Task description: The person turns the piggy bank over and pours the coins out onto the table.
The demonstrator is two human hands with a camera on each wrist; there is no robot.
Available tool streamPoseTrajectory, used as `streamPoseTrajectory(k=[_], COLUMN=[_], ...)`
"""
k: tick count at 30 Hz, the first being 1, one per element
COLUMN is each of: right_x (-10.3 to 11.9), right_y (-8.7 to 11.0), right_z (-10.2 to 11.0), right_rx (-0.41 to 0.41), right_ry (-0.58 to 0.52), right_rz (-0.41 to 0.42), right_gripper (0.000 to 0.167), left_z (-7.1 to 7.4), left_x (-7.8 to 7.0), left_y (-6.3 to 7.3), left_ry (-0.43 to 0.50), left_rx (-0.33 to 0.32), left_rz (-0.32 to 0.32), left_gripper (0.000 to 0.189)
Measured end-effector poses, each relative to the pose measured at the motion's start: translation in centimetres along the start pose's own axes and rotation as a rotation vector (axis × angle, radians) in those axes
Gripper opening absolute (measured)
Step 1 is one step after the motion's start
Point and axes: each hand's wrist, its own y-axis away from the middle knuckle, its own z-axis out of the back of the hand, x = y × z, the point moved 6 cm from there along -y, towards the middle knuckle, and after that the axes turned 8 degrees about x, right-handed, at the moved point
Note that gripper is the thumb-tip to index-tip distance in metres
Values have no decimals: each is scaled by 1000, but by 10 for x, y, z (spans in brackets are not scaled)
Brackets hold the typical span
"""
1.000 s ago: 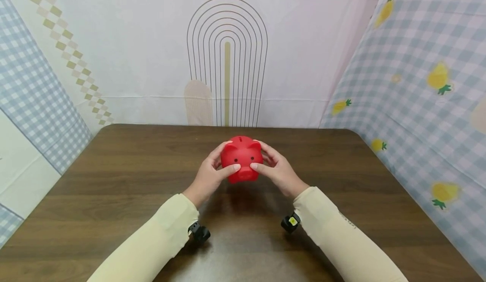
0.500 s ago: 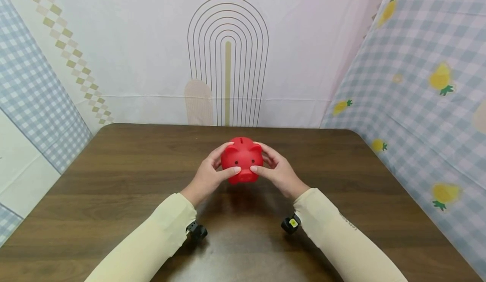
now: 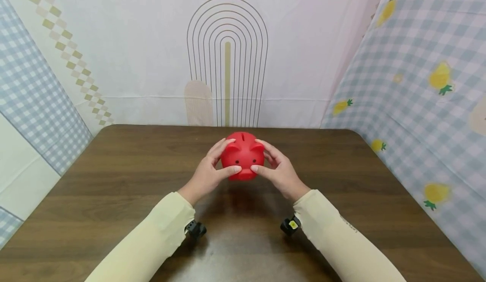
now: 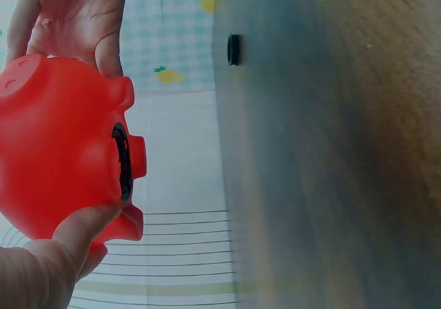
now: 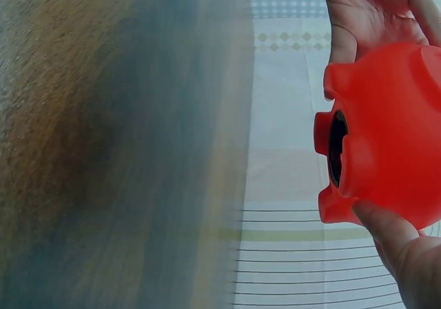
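Note:
A red piggy bank (image 3: 243,152) is held up off the table, its snout facing me and the coin slot on top. My left hand (image 3: 206,170) grips its left side, the thumb beside the snout and the fingers round behind. From the right, my right hand (image 3: 280,171) grips it the same way. Part of the fingers is hidden behind it. In the left wrist view, a round black patch (image 4: 122,161) shows on the underside between the stubby feet; whether it is a plug or a hole I cannot tell. The right wrist view shows the piggy bank (image 5: 396,136) also clear of the tabletop.
The brown wooden table (image 3: 133,180) lies below both arms. A white patterned cloth (image 3: 152,54) hangs behind it, with a checked pineapple cloth (image 3: 410,117) on the right. Black wrist cameras (image 3: 196,229) hang under the sleeves. A small black object (image 4: 234,50) shows at upper centre.
The piggy bank has risen slightly and tipped forward, so its slot shows more and its snout less. Both hands have moved with it and keep their grip.

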Motion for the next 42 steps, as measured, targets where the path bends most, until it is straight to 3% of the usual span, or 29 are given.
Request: streamPoseTrajectory(k=[8, 15, 18, 20, 24, 26, 28, 30, 32, 34, 37, 39, 40, 42], right_x=[11, 21, 24, 21, 2, -9, -16, -10, -6, -9, -21, -25, -26, -24], right_y=[0, 3, 2, -1, -11, -12, -13, -12, -12, -14, -19, -21, -21, -21], right_z=[0, -1, -2, -2, -4, -4, -5, -7, -8, -8, -7, -8, -8, -9], right_rx=[-42, -48, -51, -50, -22, -13, -6, -8, -17, -10, 5, 19, 23, 23], right_ry=[67, 161, 195, 191, 142, 129, 144, 175, 188, 166, 123, 106, 108, 135], right_rz=[78, 183, 230, 196, -40, -118, -68, 42, 89, 42, -145, -209, -212, -149], right_gripper=[65, 69, 70, 68, 66, 65, 66, 67, 66, 65, 64, 65, 66, 65], left_z=[3, 4, 5, 6, 7, 6, 6, 6, 7, 6, 6, 5, 5, 6], left_x=[-9, -21, -23, -19, 7, 19, 20, 13, 7, 9, 22, 28, 30, 28], left_y=[0, 2, 2, -1, -11, -12, -11, -9, -10, -12, -16, -16, -16, -14], left_ry=[-47, 17, 17, 3, 45, 75, 51, 6, -51, -36, 36, 90, 98, 74], left_rx=[-3, 8, 4, -1, 27, 37, 29, 14, -9, 5, 35, 47, 45, 27], left_rz=[-49, -178, -202, -160, 66, 136, 101, 2, -61, -28, 121, 183, 182, 107], left_gripper=[71, 70, 70, 68, 71, 72, 72, 72, 70, 71, 71, 72, 72, 70])
